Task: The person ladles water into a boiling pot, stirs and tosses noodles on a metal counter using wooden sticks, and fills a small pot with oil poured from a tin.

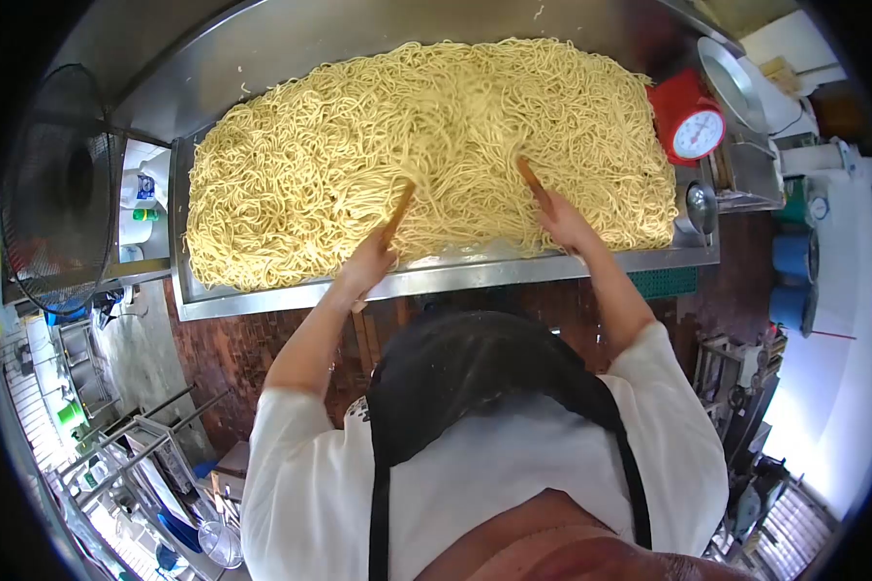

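A white shirt and black apron fill six o'clock, closest to the camera. At twelve, noodles spread thickly across the steel bench. Turning them well probably means sliding the wooden left stick and right stick in low, lifting evenly and parting clumps without snapping strands (their middle is blurred, so the depth is hard to judge). The left hand, at ten, is closed around its stick; the right hand, at two, grips likewise. Farther out, a red scale stands at two and a fan near ten.
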